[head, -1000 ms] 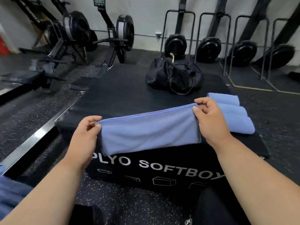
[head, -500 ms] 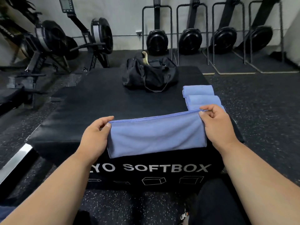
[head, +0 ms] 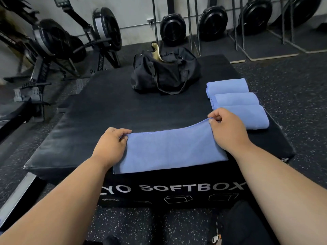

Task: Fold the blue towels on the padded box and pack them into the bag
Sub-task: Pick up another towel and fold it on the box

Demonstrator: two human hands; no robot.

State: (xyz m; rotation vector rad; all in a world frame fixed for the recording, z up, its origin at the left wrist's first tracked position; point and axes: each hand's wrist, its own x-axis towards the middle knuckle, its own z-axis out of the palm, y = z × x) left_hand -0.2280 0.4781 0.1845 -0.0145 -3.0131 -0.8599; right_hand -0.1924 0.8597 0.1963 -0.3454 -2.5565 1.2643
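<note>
- on the near edge of the padded box (head: pixel 99 110), a blue towel (head: pixel 169 149) is lying flat in a long band, its near edge hanging just over the box's front face.
- the left hand (head: pixel 110 147) is pinching the towel's far-left corner, thumb on top and fingers curled on the cloth.
- the right hand (head: pixel 228 129) is pinching the far-right corner and holding it a little raised, so the far hem is arching up toward that side.
- three folded towels (head: pixel 235 101) are sitting in a row at the right of the box, the nearest one just beside the right hand.
- the black bag (head: pixel 166 73) is waiting at the far middle of the box, well apart from the towel in hand; whether it is unzipped is hard to tell.
- risk, as i judge it: the uneven corners may be setting up a skewed fold, since the right one is sitting higher.
- the overhanging near edge could be dragging the limp cloth off the box once the pinch loosens.
- the right wrist may be nudging the nearest folded towel out of shape.
</note>
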